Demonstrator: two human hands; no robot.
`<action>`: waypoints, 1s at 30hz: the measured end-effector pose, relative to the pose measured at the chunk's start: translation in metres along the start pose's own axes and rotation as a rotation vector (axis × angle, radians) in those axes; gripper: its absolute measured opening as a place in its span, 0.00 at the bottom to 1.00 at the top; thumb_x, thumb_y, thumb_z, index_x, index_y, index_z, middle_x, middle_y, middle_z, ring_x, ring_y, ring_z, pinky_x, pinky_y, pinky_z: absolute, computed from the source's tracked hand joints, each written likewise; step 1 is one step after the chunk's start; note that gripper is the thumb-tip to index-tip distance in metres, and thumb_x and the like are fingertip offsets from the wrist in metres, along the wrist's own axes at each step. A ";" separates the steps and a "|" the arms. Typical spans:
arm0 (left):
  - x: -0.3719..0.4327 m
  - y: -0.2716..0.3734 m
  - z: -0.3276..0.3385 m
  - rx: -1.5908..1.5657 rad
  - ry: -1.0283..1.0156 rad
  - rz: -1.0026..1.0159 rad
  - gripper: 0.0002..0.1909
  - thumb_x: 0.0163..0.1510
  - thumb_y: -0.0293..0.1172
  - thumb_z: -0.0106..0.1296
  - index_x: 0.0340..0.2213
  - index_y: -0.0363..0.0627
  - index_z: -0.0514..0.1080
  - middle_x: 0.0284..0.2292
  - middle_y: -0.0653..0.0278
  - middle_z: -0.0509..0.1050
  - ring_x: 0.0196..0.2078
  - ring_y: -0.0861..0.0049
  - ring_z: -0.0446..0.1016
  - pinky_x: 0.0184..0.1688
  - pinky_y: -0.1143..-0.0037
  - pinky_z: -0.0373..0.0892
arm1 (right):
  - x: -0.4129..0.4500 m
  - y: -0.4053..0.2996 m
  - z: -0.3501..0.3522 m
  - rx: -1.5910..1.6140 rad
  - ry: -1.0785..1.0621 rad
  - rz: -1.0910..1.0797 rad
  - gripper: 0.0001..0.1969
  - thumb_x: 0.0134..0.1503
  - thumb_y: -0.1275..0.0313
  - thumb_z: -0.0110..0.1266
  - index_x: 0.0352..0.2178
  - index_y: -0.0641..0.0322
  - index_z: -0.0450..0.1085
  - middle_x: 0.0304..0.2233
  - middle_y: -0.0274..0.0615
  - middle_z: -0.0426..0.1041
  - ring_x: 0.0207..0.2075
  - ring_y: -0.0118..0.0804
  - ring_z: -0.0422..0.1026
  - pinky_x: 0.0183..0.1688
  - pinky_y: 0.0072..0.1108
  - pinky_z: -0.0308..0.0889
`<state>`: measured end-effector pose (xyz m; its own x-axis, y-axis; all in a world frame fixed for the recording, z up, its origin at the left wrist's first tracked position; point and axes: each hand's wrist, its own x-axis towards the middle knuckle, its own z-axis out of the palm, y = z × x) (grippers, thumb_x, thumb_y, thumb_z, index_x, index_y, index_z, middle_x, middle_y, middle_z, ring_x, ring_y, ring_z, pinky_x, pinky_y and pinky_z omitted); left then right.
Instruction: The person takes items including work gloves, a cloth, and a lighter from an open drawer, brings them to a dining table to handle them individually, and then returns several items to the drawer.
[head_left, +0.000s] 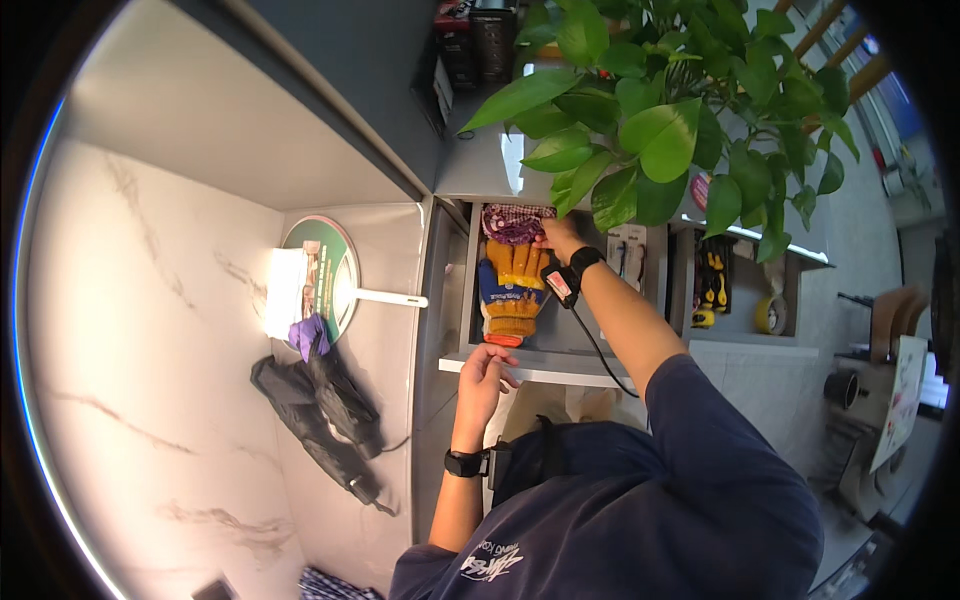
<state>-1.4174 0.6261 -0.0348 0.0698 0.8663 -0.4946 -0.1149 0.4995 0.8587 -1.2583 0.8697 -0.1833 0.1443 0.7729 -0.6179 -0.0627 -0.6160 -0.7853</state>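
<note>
Before me a grey drawer (570, 330) is pulled out. Inside it lie work gloves (514, 289) in mustard yellow and blue, and above them a bunched purple checkered cloth (517, 223). My right hand (559, 236) reaches into the drawer, its fingertips at the right edge of the cloth and the top of the gloves; whether they pinch anything is hidden. My left hand (487, 371) is at the drawer's white front edge (540, 373), fingers loosely bent and apart, holding nothing. Packaged toothbrushes (626, 255) lie at the drawer's right side.
A leafy potted plant (660, 135) overhangs the drawer's far side. On the right, a second open drawer (739, 289) holds yellow-black tools (711, 281) and a tape roll (771, 313). Folded umbrellas (330, 412) and a round hand fan (341, 262) lie on the left counter.
</note>
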 end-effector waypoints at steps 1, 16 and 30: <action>0.003 0.000 -0.005 -0.004 -0.028 -0.015 0.07 0.57 0.24 0.34 0.33 0.39 0.64 0.28 0.62 0.72 0.21 0.82 0.72 0.21 0.86 0.63 | -0.004 -0.003 0.004 -0.045 0.030 0.013 0.14 0.55 0.69 0.45 0.41 0.66 0.60 0.27 0.42 0.68 0.21 0.32 0.69 0.21 0.22 0.71; 0.020 0.019 -0.016 0.016 -0.202 -0.229 0.08 0.59 0.26 0.33 0.34 0.37 0.63 0.29 0.58 0.72 0.18 0.76 0.73 0.19 0.83 0.67 | -0.085 0.000 0.006 -1.211 -0.115 -0.966 0.29 0.49 0.59 0.50 0.50 0.65 0.59 0.56 0.51 0.53 0.54 0.49 0.57 0.57 0.36 0.49; 0.022 0.008 -0.019 0.015 -0.167 -0.199 0.09 0.58 0.28 0.34 0.33 0.36 0.64 0.27 0.56 0.72 0.14 0.74 0.70 0.17 0.80 0.68 | -0.107 -0.017 0.024 -1.025 -0.038 -0.657 0.09 0.41 0.71 0.51 0.25 0.66 0.69 0.37 0.49 0.69 0.42 0.46 0.66 0.44 0.32 0.62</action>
<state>-1.4356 0.6491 -0.0419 0.2521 0.7378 -0.6261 -0.0680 0.6590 0.7491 -1.2968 0.8008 -0.1046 -0.1748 0.9761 -0.1288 0.8229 0.0731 -0.5634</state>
